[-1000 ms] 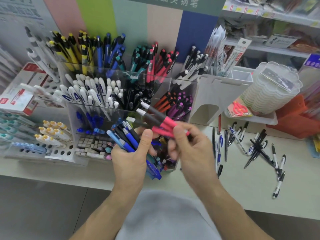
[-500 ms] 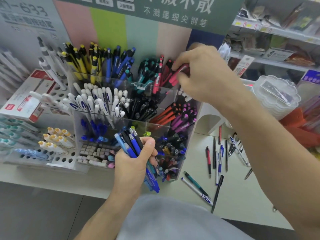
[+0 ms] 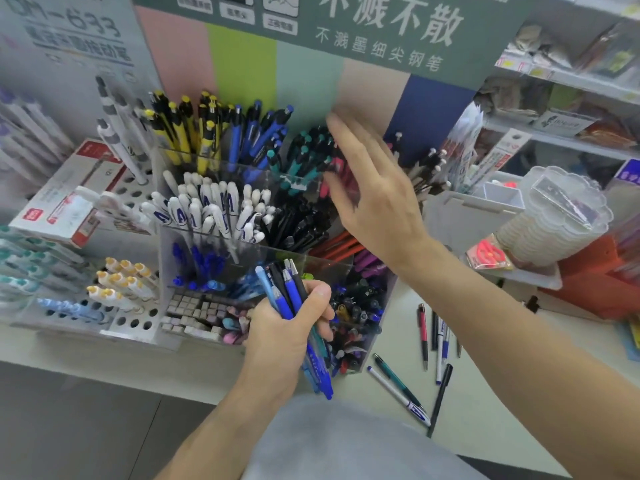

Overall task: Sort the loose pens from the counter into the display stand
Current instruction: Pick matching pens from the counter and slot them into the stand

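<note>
Since half a second ago the right hand [image 3: 374,202] released the red pens [image 3: 337,168]; its fingers [image 3: 346,140] are now straight. Left hand [image 3: 280,334] grips a bundle of blue pens [image 3: 291,299].

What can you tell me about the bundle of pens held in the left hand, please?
The bundle of pens is mostly blue and black barrels, plastic by the look, with one teal barrel at the lower end. The left hand grips it around the middle, thumb across the front. It tilts up-left, clicker ends uppermost, in front of the display stand.
</note>
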The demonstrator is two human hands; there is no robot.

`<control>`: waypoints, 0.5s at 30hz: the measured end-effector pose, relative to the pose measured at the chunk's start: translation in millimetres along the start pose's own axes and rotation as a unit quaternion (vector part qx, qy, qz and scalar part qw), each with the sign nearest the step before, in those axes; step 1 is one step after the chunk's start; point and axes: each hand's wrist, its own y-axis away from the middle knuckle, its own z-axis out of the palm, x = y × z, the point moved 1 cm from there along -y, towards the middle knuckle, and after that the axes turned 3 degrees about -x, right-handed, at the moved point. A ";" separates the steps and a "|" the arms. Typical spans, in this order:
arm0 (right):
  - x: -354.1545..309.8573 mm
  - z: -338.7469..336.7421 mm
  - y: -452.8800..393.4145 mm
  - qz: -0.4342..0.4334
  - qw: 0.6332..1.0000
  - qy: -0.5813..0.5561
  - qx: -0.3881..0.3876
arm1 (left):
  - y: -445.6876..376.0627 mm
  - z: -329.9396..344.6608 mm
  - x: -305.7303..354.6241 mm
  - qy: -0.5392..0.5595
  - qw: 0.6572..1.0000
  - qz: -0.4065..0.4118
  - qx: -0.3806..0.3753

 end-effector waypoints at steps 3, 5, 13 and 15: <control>7.0 -5.3 -4.5 0.019 1.000 -0.003 0.007 | 2.0 4.0 4.5 0.066 0.995 -0.040 -0.059; 4.2 -3.6 -6.3 0.010 1.000 -0.002 -0.008 | 4.3 8.4 7.8 0.123 0.985 -0.072 -0.093; -52.3 -62.7 51.1 0.109 0.970 -0.215 0.018 | 12.7 6.7 8.3 0.186 0.958 -0.129 -0.177; -68.8 -64.8 85.0 0.214 0.916 -0.308 -0.143 | 14.3 6.6 6.4 0.141 0.974 -0.115 -0.138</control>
